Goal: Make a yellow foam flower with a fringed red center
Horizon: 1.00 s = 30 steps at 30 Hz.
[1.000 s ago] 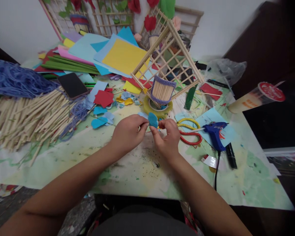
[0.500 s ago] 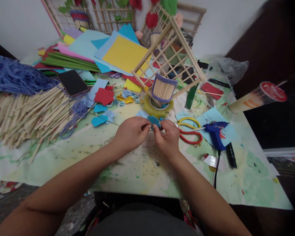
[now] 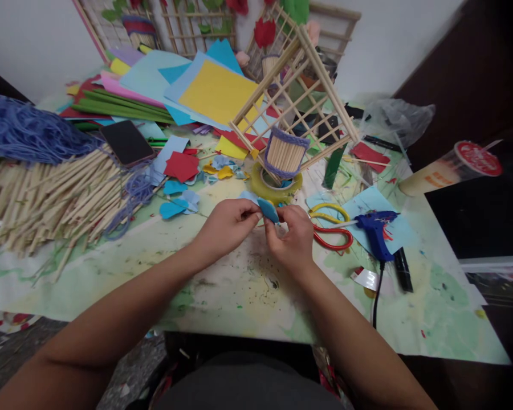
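My left hand (image 3: 226,226) and my right hand (image 3: 292,238) meet over the middle of the table, both pinched on a small blue foam petal piece (image 3: 268,209) held between the fingertips. Just behind the hands lies a yellow tape roll (image 3: 275,185), and above it a small stick basket trimmed with purple yarn (image 3: 284,152) hangs on a tilted wooden lattice frame (image 3: 297,91). Red and yellow scissors (image 3: 331,226) and a blue glue gun (image 3: 375,230) lie to the right of my right hand.
A heap of wooden sticks (image 3: 51,196) and blue yarn (image 3: 23,130) fill the left side, with a dark phone (image 3: 127,143) beside them. Coloured foam sheets (image 3: 183,88) are stacked at the back. A lidded drink cup (image 3: 451,168) lies at the right edge. Loose foam cut-outs (image 3: 177,196) are scattered about.
The blue petal piece has turned from facing up to edge-on between my fingers, and both hands have shifted slightly. Everything else on the table is unmoved.
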Motion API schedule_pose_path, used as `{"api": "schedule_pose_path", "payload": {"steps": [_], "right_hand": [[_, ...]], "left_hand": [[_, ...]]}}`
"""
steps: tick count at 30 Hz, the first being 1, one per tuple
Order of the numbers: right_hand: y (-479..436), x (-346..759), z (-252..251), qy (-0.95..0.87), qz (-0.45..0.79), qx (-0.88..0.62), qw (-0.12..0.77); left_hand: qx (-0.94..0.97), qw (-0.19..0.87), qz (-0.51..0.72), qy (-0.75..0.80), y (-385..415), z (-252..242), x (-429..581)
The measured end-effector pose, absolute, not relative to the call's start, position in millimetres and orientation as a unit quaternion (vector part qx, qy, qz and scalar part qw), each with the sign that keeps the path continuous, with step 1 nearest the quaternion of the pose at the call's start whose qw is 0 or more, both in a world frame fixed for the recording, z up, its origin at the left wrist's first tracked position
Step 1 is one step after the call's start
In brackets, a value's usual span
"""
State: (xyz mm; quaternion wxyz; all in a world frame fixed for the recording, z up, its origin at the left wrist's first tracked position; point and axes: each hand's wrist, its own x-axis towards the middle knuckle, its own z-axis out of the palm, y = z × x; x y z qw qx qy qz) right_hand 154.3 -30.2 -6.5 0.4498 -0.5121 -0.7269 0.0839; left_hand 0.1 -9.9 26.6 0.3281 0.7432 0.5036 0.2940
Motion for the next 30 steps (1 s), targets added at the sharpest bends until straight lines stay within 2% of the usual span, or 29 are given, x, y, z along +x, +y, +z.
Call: {"api": "schedule_pose_path", "payload": {"steps": [8,15,21,26,30], "right_hand": [[-31.1,156.8,-8.9,-0.747,0.046,-0.508,0.427],[-30.3,157.0,-9.1,-0.744,0.044,-0.519,0.419],[-29.9,157.4,-6.4,-0.731,0.067,-0.512,0.446],[-29.3,155.1,-4.5,-0.672,0.120,-0.518,0.515],[-25.9,149.4,-10.3,-0.595,0.283,-0.516,0.547]], "left_hand": [[0.664,0.465,0.337,0.480,-6.5,22.8,-0.1],[0.657,0.490,0.324,0.473,-6.0,21.2,2.1],[0.622,0.516,0.347,0.475,-6.0,20.9,3.9],[0.487,0.628,0.404,0.453,-4.1,23.2,0.5],[0.357,0.745,0.414,0.383,-3.0,26.6,-0.4]]}}
